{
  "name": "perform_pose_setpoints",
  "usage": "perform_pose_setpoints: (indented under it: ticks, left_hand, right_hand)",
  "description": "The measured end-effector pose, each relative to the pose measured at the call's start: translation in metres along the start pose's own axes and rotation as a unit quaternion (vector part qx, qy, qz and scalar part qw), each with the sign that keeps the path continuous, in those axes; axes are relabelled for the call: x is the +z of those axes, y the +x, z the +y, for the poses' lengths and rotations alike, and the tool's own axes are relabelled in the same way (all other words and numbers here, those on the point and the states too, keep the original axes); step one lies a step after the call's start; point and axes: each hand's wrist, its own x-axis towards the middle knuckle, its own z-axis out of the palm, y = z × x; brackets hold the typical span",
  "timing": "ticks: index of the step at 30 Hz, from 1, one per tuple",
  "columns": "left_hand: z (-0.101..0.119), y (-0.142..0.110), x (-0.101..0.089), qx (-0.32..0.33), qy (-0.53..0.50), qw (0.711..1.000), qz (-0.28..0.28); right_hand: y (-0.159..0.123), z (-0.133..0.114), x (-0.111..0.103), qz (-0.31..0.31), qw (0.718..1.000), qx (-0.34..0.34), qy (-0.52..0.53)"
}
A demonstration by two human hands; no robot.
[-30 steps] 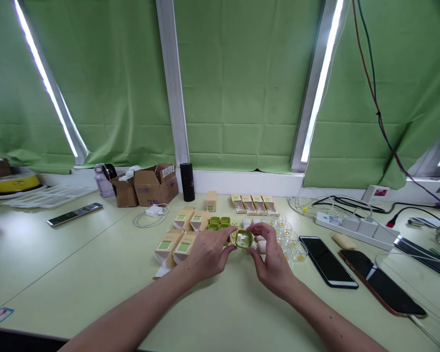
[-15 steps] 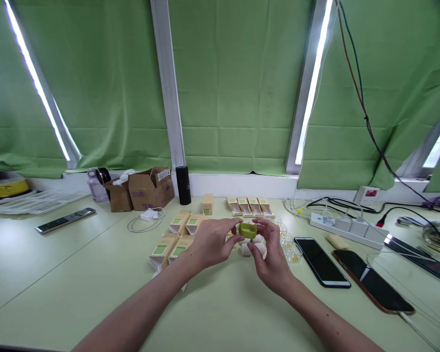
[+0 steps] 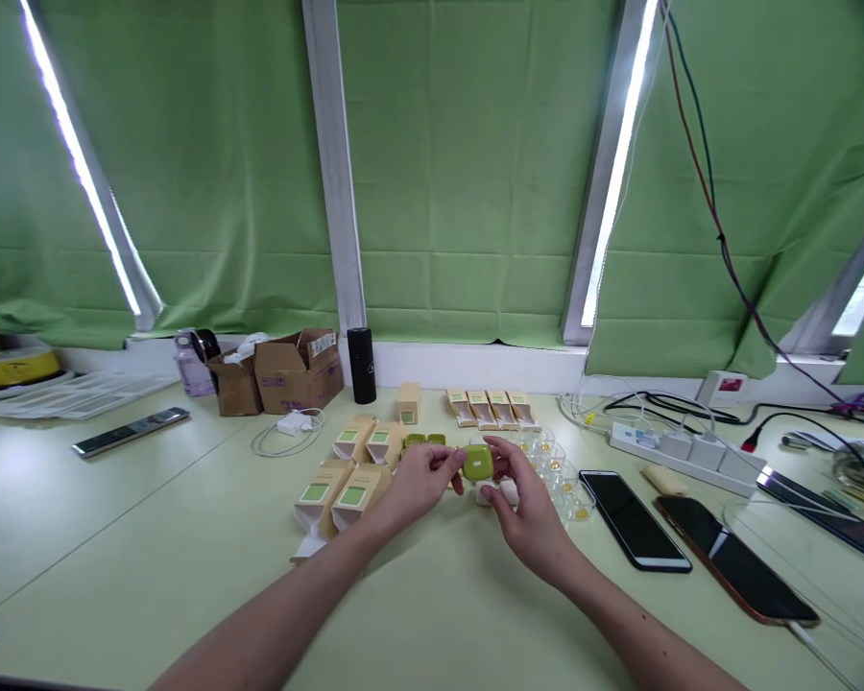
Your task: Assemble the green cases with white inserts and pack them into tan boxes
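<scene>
Item, one green case (image 3: 478, 463): small, glossy, olive to lime in colour, squarish with well-rounded corners, its smooth face towards my camera and a pale glint on it; location, in the air above the counter (image 3: 461, 605), between two bare hands. Left hand (image 3: 421, 482): grip closed, thumb and fingers pinching the case by its left edge. Right hand (image 3: 531, 504): fingers curled, thumb well apart from the index finger, which reaches the upper right corner of the case; I cannot tell from here whether this grip bears on it. Concealed from me: the far side of the case, the tips of several right fingers, and any contents. Further green cases (image 3: 426, 440), partly covered by the left hand, count uncertain. White pieces (image 3: 507, 492), partly behind the right hand, shape hard to make out. Clear cups (image 3: 556, 467) with yellow spots, their outlines running together, nearest ones cut by the right hand. Tan cartons (image 3: 318, 489) with green panels, left of the left hand, one partly covered by it. Both forearms leave my view at the lower edge.
</scene>
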Motion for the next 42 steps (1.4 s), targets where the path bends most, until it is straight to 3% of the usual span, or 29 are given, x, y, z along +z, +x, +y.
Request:
perform_pose_setpoints:
  ticks: [7,13,20,25,34,38,42]
  left_hand:
    - [-0.012,0.0,0.009,0.038,0.0,0.999,0.01]
    - [-0.016,-0.002,0.002,0.089,0.035,0.995,0.002]
    - [-0.024,-0.002,-0.01,0.221,0.114,0.968,0.033]
    - [-0.025,-0.005,-0.01,0.279,0.153,0.948,0.001]
    - [-0.025,-0.01,-0.004,0.274,0.13,0.951,-0.052]
    - [-0.022,-0.007,-0.004,0.238,0.02,0.971,-0.03]
    - [-0.028,0.005,-0.006,0.167,-0.155,0.973,0.026]
  right_hand:
    - [0.003,0.004,0.003,-0.021,0.995,0.057,0.077]
    - [0.004,0.007,0.003,-0.038,0.974,0.098,0.2]
    - [0.007,0.013,0.002,-0.052,0.965,0.116,0.231]
    - [0.007,0.012,0.001,-0.055,0.964,0.112,0.236]
    - [0.004,0.01,0.005,-0.051,0.972,0.115,0.201]
    - [0.004,0.005,0.0,-0.036,0.98,0.107,0.161]
    - [0.003,0.008,-0.005,-0.023,0.999,0.046,0.015]
